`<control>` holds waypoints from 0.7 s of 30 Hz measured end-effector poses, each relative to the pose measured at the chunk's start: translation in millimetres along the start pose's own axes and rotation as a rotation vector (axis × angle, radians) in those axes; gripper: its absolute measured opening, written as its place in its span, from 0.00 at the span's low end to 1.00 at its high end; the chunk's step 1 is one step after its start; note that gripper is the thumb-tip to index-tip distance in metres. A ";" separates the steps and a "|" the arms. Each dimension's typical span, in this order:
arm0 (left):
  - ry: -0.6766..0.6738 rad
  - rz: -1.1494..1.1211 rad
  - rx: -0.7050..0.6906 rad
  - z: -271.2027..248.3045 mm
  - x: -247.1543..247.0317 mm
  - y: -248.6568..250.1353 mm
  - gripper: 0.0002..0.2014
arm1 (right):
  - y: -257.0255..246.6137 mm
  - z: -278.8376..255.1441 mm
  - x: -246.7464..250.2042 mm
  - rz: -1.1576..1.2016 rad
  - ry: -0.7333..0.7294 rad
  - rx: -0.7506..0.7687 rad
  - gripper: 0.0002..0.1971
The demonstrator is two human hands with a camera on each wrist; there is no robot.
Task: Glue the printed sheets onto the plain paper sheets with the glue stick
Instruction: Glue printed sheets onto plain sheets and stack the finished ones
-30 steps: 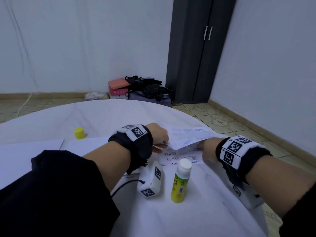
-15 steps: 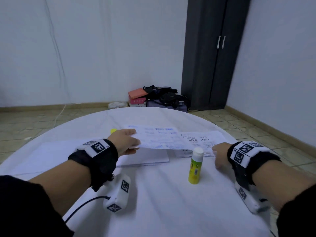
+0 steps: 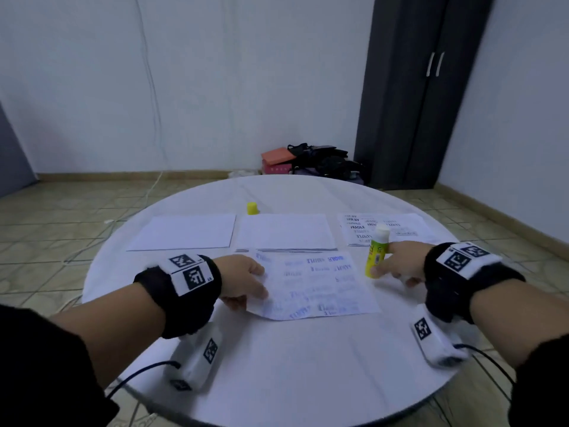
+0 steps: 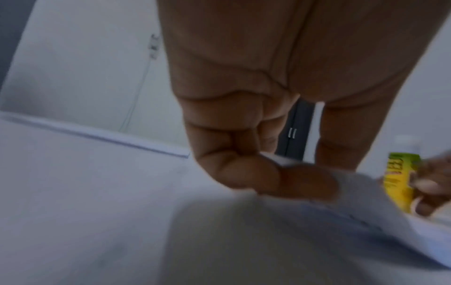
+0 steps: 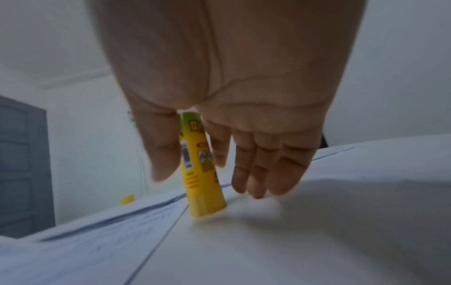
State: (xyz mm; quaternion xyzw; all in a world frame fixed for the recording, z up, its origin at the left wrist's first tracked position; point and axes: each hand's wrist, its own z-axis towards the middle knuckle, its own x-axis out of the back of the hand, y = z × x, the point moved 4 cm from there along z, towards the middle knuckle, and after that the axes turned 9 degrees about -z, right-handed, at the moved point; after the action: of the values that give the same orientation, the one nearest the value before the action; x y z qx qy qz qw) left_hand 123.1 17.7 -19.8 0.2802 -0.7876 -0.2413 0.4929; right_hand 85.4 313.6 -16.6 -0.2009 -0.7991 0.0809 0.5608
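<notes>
Paper lies thin and flat across the round white table (image 3: 277, 380): two plain paper sheets (image 3: 284, 232) side by side at the far side, a printed sheet (image 3: 317, 286) with faint blue print nearer, its left edge pinched between thumb and curled fingers of the left hand (image 3: 243, 280). Just off its right edge stands the cylindrical yellow glue stick (image 3: 376, 252), white tip up, upright. The right hand (image 3: 397, 265) brackets it, thumb and straight fingers either side; whether they touch it, I cannot tell. A small yellow cap (image 3: 252, 208) sits beyond the plain sheets, and more printed sheets (image 3: 385, 228) lie far right.
</notes>
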 end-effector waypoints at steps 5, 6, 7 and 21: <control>0.088 0.597 -0.005 -17.5 -0.4 -1.0 0.43 | -11.0 -7.8 -1.0 -0.061 0.134 -0.018 0.13; 0.076 0.651 -0.035 -18.4 -2.3 -2.1 0.43 | -16.2 -10.6 -0.6 -0.074 0.147 -0.010 0.13; 0.044 0.696 -0.072 -19.2 -4.7 -1.9 0.41 | -22.1 -14.0 0.4 -0.091 0.159 0.002 0.12; -0.077 0.665 -0.183 -12.9 -0.9 -16.0 0.25 | -157.1 -38.4 -18.5 0.238 0.180 0.414 0.12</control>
State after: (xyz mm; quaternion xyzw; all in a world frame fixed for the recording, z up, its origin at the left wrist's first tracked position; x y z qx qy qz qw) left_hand 138.5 5.3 -25.8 -0.0467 -0.8288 -0.1476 0.5377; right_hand 90.3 159.9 36.9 -0.1808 -0.6830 0.2898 0.6456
